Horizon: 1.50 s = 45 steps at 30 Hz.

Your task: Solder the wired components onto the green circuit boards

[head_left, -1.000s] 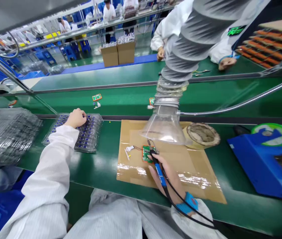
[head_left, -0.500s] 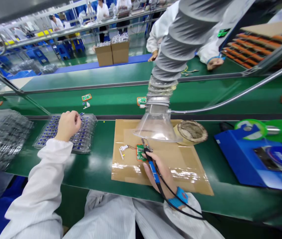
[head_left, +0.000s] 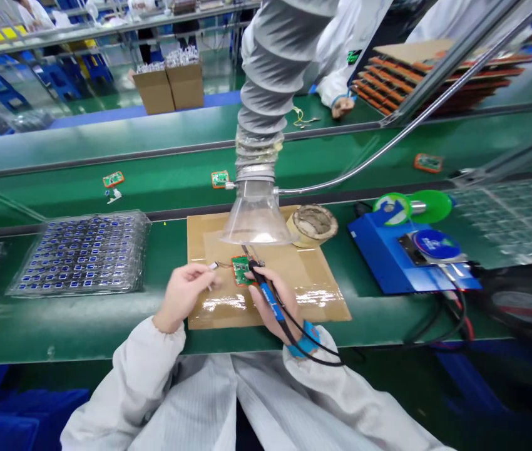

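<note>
My right hand (head_left: 275, 300) is closed round a blue and black soldering tool (head_left: 270, 299) with black cables, its tip end over the right side of a green circuit board (head_left: 240, 270) with an orange edge. To the left of the board, my left hand (head_left: 186, 291) pinches the small white connector (head_left: 213, 266), from which thin wires run towards the board. Brown cardboard (head_left: 313, 291) lies under the board. A clear funnel hood (head_left: 257, 219) hangs just above it.
Left stands a clear tray (head_left: 82, 254) of blue-marked parts. A round pot (head_left: 313, 225) sits at the cardboard's back right, and farther right a blue machine (head_left: 388, 254) with a green reel. Circuit boards (head_left: 114, 180) lie along the green strip behind. A co-worker's hand (head_left: 342, 106) rests beyond.
My left hand has moved from above the parts tray to the white connector and now pinches it. The head view has swung to the right. My right hand still holds the tool at the board.
</note>
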Motion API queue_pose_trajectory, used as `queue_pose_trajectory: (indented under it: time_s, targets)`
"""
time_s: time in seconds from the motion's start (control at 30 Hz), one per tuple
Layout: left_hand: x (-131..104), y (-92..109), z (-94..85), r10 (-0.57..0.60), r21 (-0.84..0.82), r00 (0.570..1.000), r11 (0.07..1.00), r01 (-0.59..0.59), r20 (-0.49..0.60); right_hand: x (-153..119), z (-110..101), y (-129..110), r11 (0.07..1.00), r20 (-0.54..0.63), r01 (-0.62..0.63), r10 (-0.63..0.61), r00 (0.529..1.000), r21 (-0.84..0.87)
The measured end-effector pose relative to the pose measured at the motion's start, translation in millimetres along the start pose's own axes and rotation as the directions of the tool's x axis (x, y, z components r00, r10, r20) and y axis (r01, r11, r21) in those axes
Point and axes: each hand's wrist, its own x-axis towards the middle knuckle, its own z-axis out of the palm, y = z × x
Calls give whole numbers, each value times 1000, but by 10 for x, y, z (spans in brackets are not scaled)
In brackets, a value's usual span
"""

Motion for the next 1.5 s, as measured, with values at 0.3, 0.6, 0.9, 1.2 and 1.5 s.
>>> queue_pose_trajectory:
  time_s: [0.3, 0.6, 0.9, 1.2, 1.5]
  targets:
    - [-27, -129, 300, -114, 355, 968, 935, 28, 224, 26, 204, -222, 941, -136, -147, 196, 971, 306]
    - [-36, -75, 270, -170, 288, 966, 952, 109, 197, 39, 243, -190, 918, -139, -193, 253, 957, 346]
    - [56, -10, 231, -142, 323, 979, 942, 88, 147, 81, 271, -173, 917, -185, -197, 273, 944, 347]
    - [154, 29, 233, 1, 488, 987, 869, -79, 159, 97, 324, -147, 900, -161, -242, 316, 935, 362]
    - [471, -107, 162, 134, 788, 970, 566, -243, 203, 52, 62, -2, 983, -307, -153, 178, 935, 103]
